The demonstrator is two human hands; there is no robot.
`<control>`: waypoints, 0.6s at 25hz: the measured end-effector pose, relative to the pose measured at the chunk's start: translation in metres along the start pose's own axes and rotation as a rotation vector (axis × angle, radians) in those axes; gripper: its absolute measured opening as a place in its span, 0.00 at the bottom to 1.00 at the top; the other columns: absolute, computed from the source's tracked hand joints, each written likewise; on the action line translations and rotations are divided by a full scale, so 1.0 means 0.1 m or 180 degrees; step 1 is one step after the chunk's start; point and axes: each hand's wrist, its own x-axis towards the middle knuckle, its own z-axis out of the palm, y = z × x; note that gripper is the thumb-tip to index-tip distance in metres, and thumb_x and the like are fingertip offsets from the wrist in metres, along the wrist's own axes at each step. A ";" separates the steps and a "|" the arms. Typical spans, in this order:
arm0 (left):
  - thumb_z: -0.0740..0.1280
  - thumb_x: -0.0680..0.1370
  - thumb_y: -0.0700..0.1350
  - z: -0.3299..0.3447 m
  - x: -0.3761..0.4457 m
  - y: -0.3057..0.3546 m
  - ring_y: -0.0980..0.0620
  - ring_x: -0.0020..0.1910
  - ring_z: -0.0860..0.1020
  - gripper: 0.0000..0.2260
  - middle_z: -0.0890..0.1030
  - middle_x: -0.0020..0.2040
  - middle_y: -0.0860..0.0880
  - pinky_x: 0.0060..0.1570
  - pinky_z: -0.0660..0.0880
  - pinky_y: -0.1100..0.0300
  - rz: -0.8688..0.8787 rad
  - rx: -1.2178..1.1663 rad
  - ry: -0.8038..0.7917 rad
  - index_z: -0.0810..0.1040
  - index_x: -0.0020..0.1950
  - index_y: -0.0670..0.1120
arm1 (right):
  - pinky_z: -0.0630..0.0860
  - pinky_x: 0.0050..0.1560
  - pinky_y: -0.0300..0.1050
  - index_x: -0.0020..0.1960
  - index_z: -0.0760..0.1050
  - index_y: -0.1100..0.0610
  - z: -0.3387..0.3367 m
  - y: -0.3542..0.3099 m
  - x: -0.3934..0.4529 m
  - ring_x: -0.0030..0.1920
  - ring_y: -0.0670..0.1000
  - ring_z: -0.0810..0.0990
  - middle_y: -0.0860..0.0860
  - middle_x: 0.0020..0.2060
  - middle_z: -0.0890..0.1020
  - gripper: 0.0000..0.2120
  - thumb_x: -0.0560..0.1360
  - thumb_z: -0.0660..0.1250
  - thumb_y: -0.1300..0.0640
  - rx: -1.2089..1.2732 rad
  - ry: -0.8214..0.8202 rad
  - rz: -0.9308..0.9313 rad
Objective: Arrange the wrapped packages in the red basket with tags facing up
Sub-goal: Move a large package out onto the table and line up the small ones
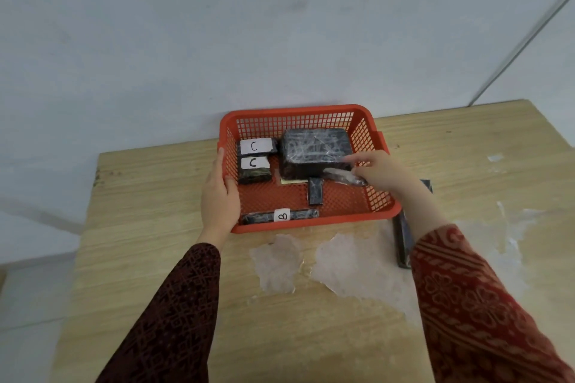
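Observation:
The red basket (311,224) sits at the table's far edge against the wall. Inside, two small dark packages with white "C" tags (254,146) (253,168) lie at the left. A large dark wrapped package (314,146) fills the back right, no tag showing on top. A long thin package with a "B" tag (281,215) lies along the near wall. A short narrow package (315,190) lies in the middle. My left hand (219,193) grips the basket's left rim. My right hand (378,171) holds a thin plastic-wrapped package (340,175) over the basket's right side.
Another long dark package (403,242) lies on the wooden table just right of the basket, partly under my right sleeve. Patches of whitish residue (342,261) mark the table in front of the basket. The wall stands directly behind the basket.

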 end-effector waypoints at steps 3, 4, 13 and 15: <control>0.54 0.80 0.40 0.00 0.00 0.01 0.51 0.56 0.74 0.25 0.73 0.67 0.47 0.54 0.67 0.62 -0.0002 0.0058 0.0026 0.56 0.76 0.56 | 0.68 0.31 0.40 0.53 0.82 0.50 0.18 0.02 0.01 0.35 0.48 0.77 0.53 0.47 0.84 0.16 0.79 0.56 0.61 0.2094 -0.0869 0.0613; 0.54 0.80 0.40 0.00 -0.01 0.02 0.52 0.52 0.74 0.25 0.75 0.65 0.46 0.53 0.69 0.60 -0.0004 0.0075 0.0022 0.56 0.76 0.56 | 0.67 0.30 0.39 0.53 0.82 0.54 0.31 0.02 0.06 0.31 0.46 0.76 0.53 0.43 0.85 0.15 0.80 0.56 0.61 0.2378 -0.0962 0.0733; 0.53 0.81 0.41 0.01 -0.02 0.06 0.49 0.44 0.77 0.26 0.75 0.56 0.52 0.45 0.77 0.52 -0.0024 0.0128 0.0007 0.53 0.77 0.57 | 0.74 0.24 0.38 0.61 0.74 0.63 1.15 -0.28 0.52 0.28 0.50 0.75 0.55 0.32 0.78 0.16 0.82 0.51 0.60 0.1451 -0.0749 0.0362; 0.54 0.80 0.40 0.02 0.00 0.03 0.55 0.48 0.75 0.26 0.76 0.62 0.49 0.47 0.74 0.58 -0.0009 0.0124 0.0032 0.54 0.77 0.56 | 0.79 0.28 0.41 0.62 0.72 0.62 1.28 -0.33 0.53 0.33 0.52 0.81 0.56 0.37 0.80 0.18 0.80 0.59 0.51 0.1290 -0.0908 0.0415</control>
